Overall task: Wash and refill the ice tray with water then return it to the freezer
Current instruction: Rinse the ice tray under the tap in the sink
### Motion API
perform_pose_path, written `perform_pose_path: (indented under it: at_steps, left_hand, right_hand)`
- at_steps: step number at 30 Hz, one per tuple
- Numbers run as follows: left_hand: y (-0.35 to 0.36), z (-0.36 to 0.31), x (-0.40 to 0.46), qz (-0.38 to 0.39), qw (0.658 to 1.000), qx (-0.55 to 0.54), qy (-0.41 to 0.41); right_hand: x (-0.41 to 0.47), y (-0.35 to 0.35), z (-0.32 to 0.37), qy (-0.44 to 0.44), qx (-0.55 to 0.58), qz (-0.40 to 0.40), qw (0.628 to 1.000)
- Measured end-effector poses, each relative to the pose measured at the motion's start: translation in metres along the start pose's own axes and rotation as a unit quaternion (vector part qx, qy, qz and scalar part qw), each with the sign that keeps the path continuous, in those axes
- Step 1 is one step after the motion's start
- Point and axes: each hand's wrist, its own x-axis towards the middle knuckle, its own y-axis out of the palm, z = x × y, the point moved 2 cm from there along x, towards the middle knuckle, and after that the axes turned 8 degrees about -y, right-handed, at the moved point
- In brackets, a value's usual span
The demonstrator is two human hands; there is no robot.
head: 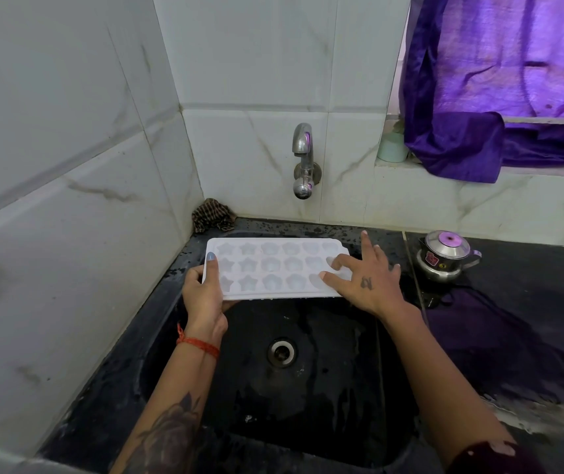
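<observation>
A white ice tray [275,268] with star and flower shaped cells is held level over the black sink [311,371], below the steel tap [304,159] on the tiled wall. My left hand [205,295] grips the tray's left end, thumb on top and fingers underneath. My right hand [362,278] lies on the tray's right end with fingers spread; two fingertips touch the cells there. No water runs from the tap.
A checked cloth [213,215] sits in the back left corner of the wet black counter. A small steel pot [444,256] with a lid stands right of the sink. A purple curtain [499,83] and a pale green cup [391,148] are on the window ledge.
</observation>
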Motion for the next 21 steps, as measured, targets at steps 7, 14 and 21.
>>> perform_pose_path:
  at_steps: [7, 14, 21]
  left_hand:
    - [0.0, 0.003, 0.002, 0.004, 1.0, 0.007, -0.011]
    - [0.002, 0.003, 0.003, 0.007, 1.0, 0.006, -0.014]
    - [0.004, -0.003, -0.003, 0.009, 1.0, 0.006, -0.007]
  right_hand:
    - [-0.001, 0.005, 0.0, 0.007, -0.029, -0.004, 1.0]
    - [0.0, 0.0, 0.011, -0.09, 0.048, -0.049, 0.994]
    - [0.003, 0.007, 0.013, -0.064, 0.034, 0.034, 0.997]
